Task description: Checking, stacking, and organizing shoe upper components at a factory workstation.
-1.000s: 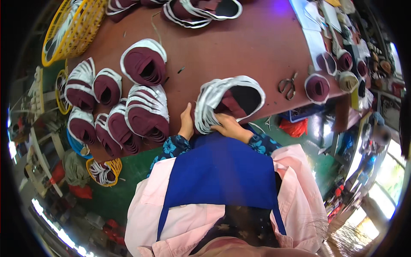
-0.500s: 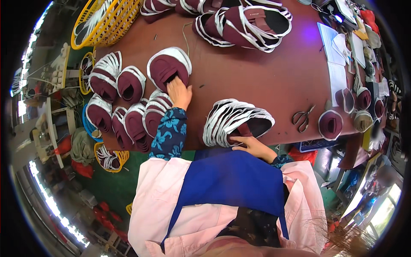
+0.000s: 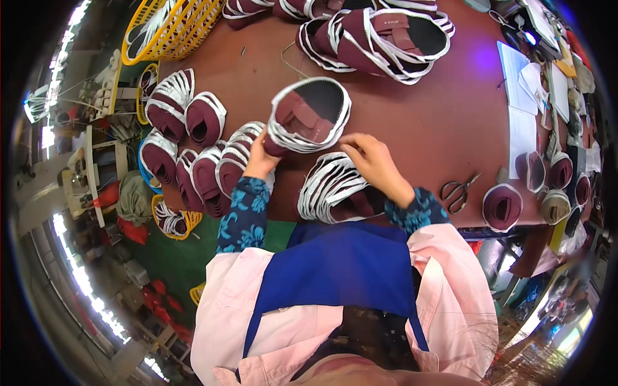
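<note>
Spreading across most of the view, the dark red table (image 3: 412, 109) carries heaps of maroon shoe uppers edged in white. Along its left side, nested rows of uppers (image 3: 193, 154) lie packed together, and a further heap (image 3: 380, 32) sits at the far edge beside a yellow basket (image 3: 174, 26). Just in front of the person, a stack of uppers (image 3: 335, 190) rests on the table near its front edge. Above that stack, one maroon upper (image 3: 309, 116) is raised off the table and tilted, its dark opening showing. The left hand (image 3: 261, 157) grips its lower left edge, fingers closed around the rim. The right hand (image 3: 370, 161) hovers over the stack with fingers curled at the upper's white edging; whether it actually pinches the trim I cannot tell. To the right lie scissors (image 3: 458, 190).

The upper looks light and soft, likely to flop or fold if held by one corner. Its stitched white rim seems the firmest part, so taking hold at the rim on two opposite sides should keep its shape.
</note>
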Motion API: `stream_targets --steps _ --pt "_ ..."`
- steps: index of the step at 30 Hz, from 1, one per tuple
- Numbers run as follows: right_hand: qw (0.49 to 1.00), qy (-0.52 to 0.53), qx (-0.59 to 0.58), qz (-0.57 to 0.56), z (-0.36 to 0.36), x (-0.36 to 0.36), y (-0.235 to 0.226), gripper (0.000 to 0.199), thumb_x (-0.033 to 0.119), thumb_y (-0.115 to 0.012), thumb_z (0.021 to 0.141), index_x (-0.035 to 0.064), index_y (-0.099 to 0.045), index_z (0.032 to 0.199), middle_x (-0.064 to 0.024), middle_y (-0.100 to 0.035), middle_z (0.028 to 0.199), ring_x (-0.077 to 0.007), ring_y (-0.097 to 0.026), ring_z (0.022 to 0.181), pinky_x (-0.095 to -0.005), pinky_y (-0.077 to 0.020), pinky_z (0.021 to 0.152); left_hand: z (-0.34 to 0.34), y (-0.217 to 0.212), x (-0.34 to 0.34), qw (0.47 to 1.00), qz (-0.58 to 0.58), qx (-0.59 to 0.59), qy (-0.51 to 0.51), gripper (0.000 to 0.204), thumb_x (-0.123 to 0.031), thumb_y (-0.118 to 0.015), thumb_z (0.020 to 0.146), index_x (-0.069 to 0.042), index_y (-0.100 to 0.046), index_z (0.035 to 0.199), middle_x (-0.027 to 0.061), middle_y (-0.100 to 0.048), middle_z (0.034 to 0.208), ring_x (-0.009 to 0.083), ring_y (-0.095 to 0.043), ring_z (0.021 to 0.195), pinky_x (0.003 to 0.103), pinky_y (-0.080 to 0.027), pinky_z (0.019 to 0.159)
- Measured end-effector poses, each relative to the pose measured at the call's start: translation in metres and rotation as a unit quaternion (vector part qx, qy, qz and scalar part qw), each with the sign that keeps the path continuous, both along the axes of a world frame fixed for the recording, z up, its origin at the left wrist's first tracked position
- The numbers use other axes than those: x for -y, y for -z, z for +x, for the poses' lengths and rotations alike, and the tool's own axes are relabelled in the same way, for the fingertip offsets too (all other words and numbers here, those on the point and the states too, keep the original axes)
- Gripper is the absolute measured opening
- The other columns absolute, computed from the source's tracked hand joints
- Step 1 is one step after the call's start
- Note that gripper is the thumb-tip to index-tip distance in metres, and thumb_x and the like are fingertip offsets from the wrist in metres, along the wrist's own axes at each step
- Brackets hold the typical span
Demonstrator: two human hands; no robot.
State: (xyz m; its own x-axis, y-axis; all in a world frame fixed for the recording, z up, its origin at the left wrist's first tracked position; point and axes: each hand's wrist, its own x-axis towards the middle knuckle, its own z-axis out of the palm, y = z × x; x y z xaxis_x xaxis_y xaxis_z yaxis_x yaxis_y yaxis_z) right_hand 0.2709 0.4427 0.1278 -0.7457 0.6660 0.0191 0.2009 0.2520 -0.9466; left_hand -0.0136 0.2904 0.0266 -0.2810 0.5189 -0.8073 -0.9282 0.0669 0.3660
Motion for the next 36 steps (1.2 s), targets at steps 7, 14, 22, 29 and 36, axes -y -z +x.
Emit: stream_targets --steps 7,14,22,29,36 --pt "0.991 -0.082 0.094 0.052 -0.024 -0.005 0.056 0.023 0.021 -0.067 0.088 0.0033 -0.07 0.102 -0.0182 -0.067 0.1 -0.0374 -0.061 0.098 -0.0452 -0.0487 0.088 0.009 0.033 0.005 0.999 -0.045 0.01 -0.021 0.049 -0.044 -0.049 0.1 -0.012 -0.055 0.136 0.0097 -0.057 0.138 0.0313 -0.051 0.13 0.052 -0.037 0.112" --pt "0.976 0.116 0.184 0.021 -0.047 -0.016 0.074 0.032 0.026 -0.067 0.089 0.0034 -0.066 0.111 -0.0171 -0.065 0.103 -0.0351 -0.063 0.097 -0.0432 -0.0494 0.086 0.008 0.032 0.003 0.999 0.0 0.016 0.033 0.052 -0.047 -0.041 0.103 -0.011 -0.052 0.139 0.0101 -0.056 0.14 0.0304 -0.051 0.131 0.051 -0.037 0.112" --pt "0.977 -0.086 0.188 -0.052 -0.119 0.04 0.084 0.057 0.04 -0.081 0.077 -0.0005 -0.065 0.114 -0.0224 -0.069 0.103 -0.0401 -0.065 0.098 -0.0448 -0.0516 0.084 -0.011 -0.002 -0.005 0.787 0.027 -0.47 0.399 0.052 -0.039 -0.046 0.103 0.004 -0.056 0.131 0.0217 -0.058 0.133 0.0327 -0.058 0.121 0.037 -0.044 0.103" --pt "0.949 -0.083 0.275 0.131 -0.157 0.075 0.126 0.059 0.047 -0.076 0.078 0.0037 -0.066 0.117 -0.0218 -0.068 0.103 -0.0367 -0.062 0.104 -0.0474 -0.0467 0.09 -0.147 -0.007 0.059 0.498 -0.252 -0.805 0.202 0.046 -0.017 -0.073 0.082 0.004 -0.055 0.119 0.0192 -0.058 0.113 0.0374 -0.054 0.11 0.048 -0.042 0.097" --pt "0.924 -0.122 0.332 0.142 -0.176 0.067 0.131 0.044 0.044 -0.072 0.083 0.0031 -0.068 0.099 -0.0236 -0.066 0.091 -0.0414 -0.064 0.088 -0.0493 -0.0502 0.078 -0.208 0.02 0.093 0.546 -0.298 -0.707 0.336 0.054 -0.037 -0.071 0.086 0.01 -0.061 0.111 0.0215 -0.07 0.098 0.0415 -0.064 0.095 0.048 -0.05 0.089"
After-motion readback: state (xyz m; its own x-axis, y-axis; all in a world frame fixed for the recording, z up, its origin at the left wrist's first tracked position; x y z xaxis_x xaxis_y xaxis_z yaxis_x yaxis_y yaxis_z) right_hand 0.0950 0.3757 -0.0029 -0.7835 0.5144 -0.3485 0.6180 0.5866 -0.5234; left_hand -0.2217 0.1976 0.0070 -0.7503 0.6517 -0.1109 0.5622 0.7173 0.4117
